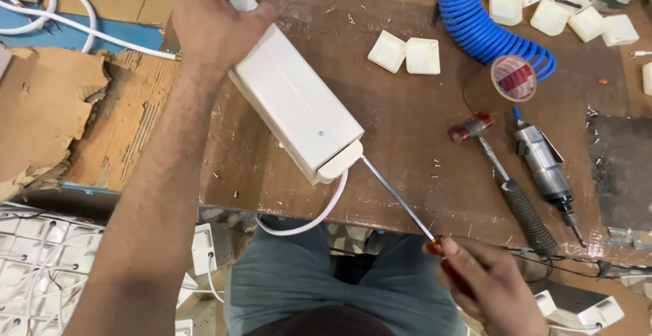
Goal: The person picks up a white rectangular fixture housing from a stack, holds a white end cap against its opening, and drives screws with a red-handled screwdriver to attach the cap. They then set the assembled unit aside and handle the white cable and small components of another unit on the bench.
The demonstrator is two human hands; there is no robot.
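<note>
The brown surface (407, 125) is carrying everything, and the long white casing (299, 108) is lying diagonally on it, its far end under the left hand (217, 24), whose fingers are curling down over it. The right hand (489, 288) is closing its fingers around the screwdriver (407, 207), tip touching the casing's near end cap. If that tip slips, it is likely gouging the plastic or nicking the white cable (319, 214) just below.
</note>
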